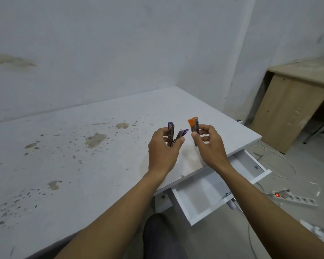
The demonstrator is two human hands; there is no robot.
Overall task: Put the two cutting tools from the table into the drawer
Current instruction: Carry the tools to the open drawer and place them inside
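A person's dark-clad knee point(157, 234) sits nearest the camera, just below the near edge of a stained white table point(64, 156), with both bare forearms reaching forward over that edge. Under the table's near right corner a white drawer point(200, 199) stands pulled out, its pale floor showing nothing inside where the right forearm does not cover it. Above the table, close to that same corner, the left hand point(163, 148) is closed on a purple-tipped cutter point(173, 134), thumb and fingers pinching its lower end; the tool's two metal arms are spread in a V and point upward, clear of the tabletop. Just to its right, not touching it, the right hand point(208, 144) grips an orange-tipped cutter point(195, 126) between thumb and fingers, held upright with its arms together and its orange end on top. Both tools are in the air over the table, neither in the drawer. On the floor to the right of the table lie a white power strip point(295, 200) with a lit red switch and loose pale cables point(281, 161). Beyond the table's right end stands a light wooden desk point(288, 109). A marked, whitish wall point(101, 53) runs behind the table's far edge.
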